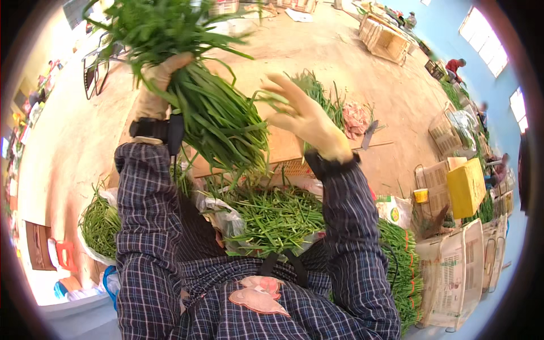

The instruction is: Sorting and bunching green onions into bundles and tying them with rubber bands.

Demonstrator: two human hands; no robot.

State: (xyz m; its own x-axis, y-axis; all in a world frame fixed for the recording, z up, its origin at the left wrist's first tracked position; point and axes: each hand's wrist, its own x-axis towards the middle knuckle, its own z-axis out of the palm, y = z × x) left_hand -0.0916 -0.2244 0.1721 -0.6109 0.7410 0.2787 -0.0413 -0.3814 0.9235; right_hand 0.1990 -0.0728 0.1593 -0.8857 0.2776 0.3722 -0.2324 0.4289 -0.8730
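My left hand (163,80) is closed around a thick bunch of green chives (216,112), raised in front of me. The leafy tops spread blurred toward the upper left, and the stem ends point down to the right. My right hand (312,117) is beside the stem ends with its fingers apart. A few loose leaves (276,97) show at its fingertips, too blurred to tell whether they touch. Below both hands, at my lap, lies a heap of loose green trimmings (276,216) on clear plastic sheeting (225,216).
More chives (316,89) lie on the floor ahead, beside a pink cloth (356,120) and a dark blade (369,134). Tied bundles (401,272) are at my right, near plastic crates (450,272) and a yellow box (466,188). A bag of greens (100,227) sits at left. Other people (454,69) are farther off.
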